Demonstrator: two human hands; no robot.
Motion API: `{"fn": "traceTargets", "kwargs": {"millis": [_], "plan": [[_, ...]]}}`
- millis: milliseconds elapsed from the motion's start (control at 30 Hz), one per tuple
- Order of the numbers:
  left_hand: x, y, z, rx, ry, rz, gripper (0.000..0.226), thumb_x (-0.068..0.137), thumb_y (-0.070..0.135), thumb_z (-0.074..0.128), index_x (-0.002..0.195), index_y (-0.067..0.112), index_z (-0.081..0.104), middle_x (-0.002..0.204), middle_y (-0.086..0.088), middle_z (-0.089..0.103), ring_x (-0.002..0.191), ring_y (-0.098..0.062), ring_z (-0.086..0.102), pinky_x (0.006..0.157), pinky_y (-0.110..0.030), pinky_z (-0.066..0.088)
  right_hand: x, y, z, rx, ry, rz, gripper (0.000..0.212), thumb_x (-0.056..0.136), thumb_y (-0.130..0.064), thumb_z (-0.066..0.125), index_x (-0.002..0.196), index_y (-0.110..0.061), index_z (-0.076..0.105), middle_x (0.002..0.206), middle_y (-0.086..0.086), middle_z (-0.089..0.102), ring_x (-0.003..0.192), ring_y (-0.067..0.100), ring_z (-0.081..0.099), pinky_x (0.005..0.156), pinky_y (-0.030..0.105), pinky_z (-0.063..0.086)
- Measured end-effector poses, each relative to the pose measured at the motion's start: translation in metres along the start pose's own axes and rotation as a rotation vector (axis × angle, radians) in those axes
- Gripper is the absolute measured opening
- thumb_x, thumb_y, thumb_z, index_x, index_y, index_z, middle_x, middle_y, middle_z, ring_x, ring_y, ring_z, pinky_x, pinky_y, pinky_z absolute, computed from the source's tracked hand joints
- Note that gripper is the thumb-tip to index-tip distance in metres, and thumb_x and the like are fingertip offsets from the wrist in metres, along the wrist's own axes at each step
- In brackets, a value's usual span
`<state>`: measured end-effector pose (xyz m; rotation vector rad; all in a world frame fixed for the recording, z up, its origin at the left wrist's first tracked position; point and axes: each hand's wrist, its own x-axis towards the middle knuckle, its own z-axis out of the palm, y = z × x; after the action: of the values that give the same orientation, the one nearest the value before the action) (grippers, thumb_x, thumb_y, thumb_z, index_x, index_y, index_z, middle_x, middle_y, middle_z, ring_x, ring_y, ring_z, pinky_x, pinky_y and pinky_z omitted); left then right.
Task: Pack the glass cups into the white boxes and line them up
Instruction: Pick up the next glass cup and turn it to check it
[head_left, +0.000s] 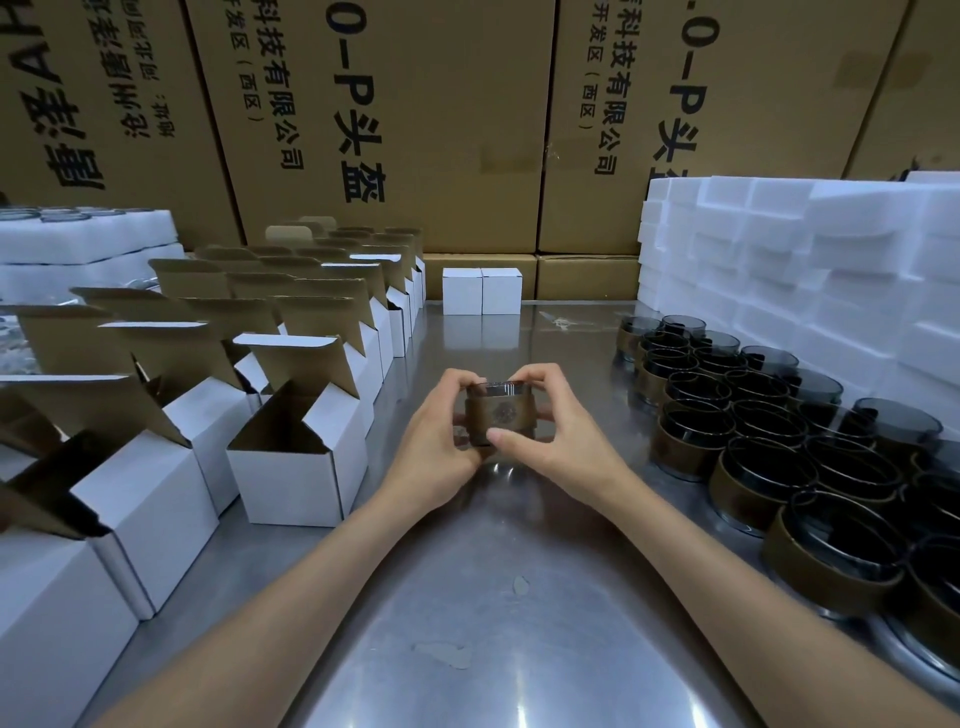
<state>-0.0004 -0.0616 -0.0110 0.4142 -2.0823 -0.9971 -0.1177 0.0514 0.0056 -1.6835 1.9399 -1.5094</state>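
I held the cup (500, 414), a dark glass with a brown sleeve, above the middle of the steel counter (519, 597). My left hand (434, 447) gripped its left side and my right hand (545, 431) its right, the fingers (530, 375) of both curled round it, thumbs toward me. Just left stood rows of open boxes (296, 457), white, with flaps up. Two closed boxes (482, 291) sat touching side by side at the far edge. More cups (769, 441) crowded the right side of the counter, with white foam blocks (810, 260) stacked behind them. Brown cartons (415, 119) lined the back.
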Motion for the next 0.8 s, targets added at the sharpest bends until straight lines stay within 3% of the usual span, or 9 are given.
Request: {"fn": "traceTargets", "kwargs": {"millis": [100, 267, 367, 433, 533, 600, 700, 800], "plan": [[0.000, -0.002, 0.002, -0.022, -0.017, -0.004, 0.058, 0.070, -0.003, 0.077, 0.105, 0.032, 0.045, 0.112, 0.005, 0.058, 0.095, -0.016, 0.064, 0.076, -0.040, 0.058, 0.000, 0.000, 0.000, -0.049, 0.064, -0.012, 0.039, 0.077, -0.028, 0.074, 0.103, -0.032, 0.045, 0.112, -0.012, 0.052, 0.108, 0.010, 0.054, 0.091, 0.043, 0.049], [-0.003, -0.003, 0.003, 0.056, -0.163, 0.070, 0.068, 0.072, -0.002, 0.066, 0.125, 0.030, 0.038, 0.124, 0.017, 0.047, 0.116, -0.008, 0.053, 0.098, -0.021, 0.043, -0.002, 0.007, -0.002, -0.201, 0.071, -0.056, 0.041, 0.069, -0.030, 0.075, 0.096, -0.028, 0.045, 0.110, -0.010, 0.045, 0.099, 0.011, 0.052, 0.083, 0.046, 0.051], [-0.005, -0.001, 0.001, 0.075, -0.242, 0.033, 0.070, 0.070, 0.007, 0.060, 0.129, 0.033, 0.034, 0.120, 0.036, 0.040, 0.113, 0.004, 0.049, 0.095, -0.009, 0.039, -0.002, 0.011, -0.005, -0.271, 0.051, -0.052, 0.044, 0.063, -0.039, 0.070, 0.093, -0.029, 0.040, 0.107, -0.011, 0.039, 0.090, 0.011, 0.050, 0.076, 0.044, 0.051], [-0.005, 0.000, 0.002, 0.074, -0.247, 0.013, 0.067, 0.066, 0.013, 0.056, 0.127, 0.034, 0.036, 0.120, 0.034, 0.042, 0.112, 0.007, 0.048, 0.094, -0.007, 0.037, -0.001, 0.013, -0.005, -0.303, 0.024, -0.028, 0.044, 0.062, -0.042, 0.069, 0.090, -0.028, 0.038, 0.104, -0.012, 0.035, 0.085, 0.010, 0.050, 0.073, 0.044, 0.051], [-0.005, 0.001, 0.002, 0.077, -0.238, -0.007, 0.066, 0.066, 0.015, 0.053, 0.128, 0.033, 0.039, 0.125, 0.023, 0.046, 0.118, 0.001, 0.047, 0.098, -0.013, 0.036, 0.000, 0.019, -0.005, -0.331, -0.025, -0.004, 0.043, 0.068, -0.037, 0.073, 0.092, -0.025, 0.039, 0.105, -0.010, 0.031, 0.088, 0.010, 0.048, 0.075, 0.039, 0.050], [-0.004, 0.000, 0.003, 0.085, -0.219, -0.007, 0.067, 0.069, 0.011, 0.053, 0.130, 0.033, 0.037, 0.131, 0.017, 0.045, 0.122, -0.005, 0.046, 0.101, -0.021, 0.037, 0.001, 0.019, -0.006, -0.312, -0.028, -0.004, 0.040, 0.074, -0.037, 0.071, 0.099, -0.025, 0.042, 0.107, -0.011, 0.030, 0.099, 0.011, 0.044, 0.078, 0.026, 0.045], [-0.002, -0.004, 0.003, 0.084, -0.159, -0.041, 0.066, 0.078, 0.000, 0.050, 0.132, 0.036, 0.036, 0.137, 0.014, 0.043, 0.121, -0.009, 0.048, 0.099, -0.027, 0.041, 0.000, 0.008, -0.005, -0.273, 0.105, -0.043, 0.039, 0.079, -0.044, 0.060, 0.111, -0.028, 0.047, 0.112, -0.015, 0.033, 0.110, 0.001, 0.034, 0.083, 0.010, 0.032], [0.000, -0.008, 0.004, 0.089, -0.126, -0.037, 0.061, 0.080, 0.000, 0.047, 0.129, 0.036, 0.038, 0.135, 0.013, 0.047, 0.119, -0.009, 0.051, 0.096, -0.025, 0.044, -0.002, -0.017, 0.003, -0.264, 0.223, -0.137, 0.040, 0.080, -0.043, 0.057, 0.114, -0.025, 0.051, 0.114, -0.014, 0.044, 0.112, 0.003, 0.036, 0.089, 0.010, 0.030]]}}
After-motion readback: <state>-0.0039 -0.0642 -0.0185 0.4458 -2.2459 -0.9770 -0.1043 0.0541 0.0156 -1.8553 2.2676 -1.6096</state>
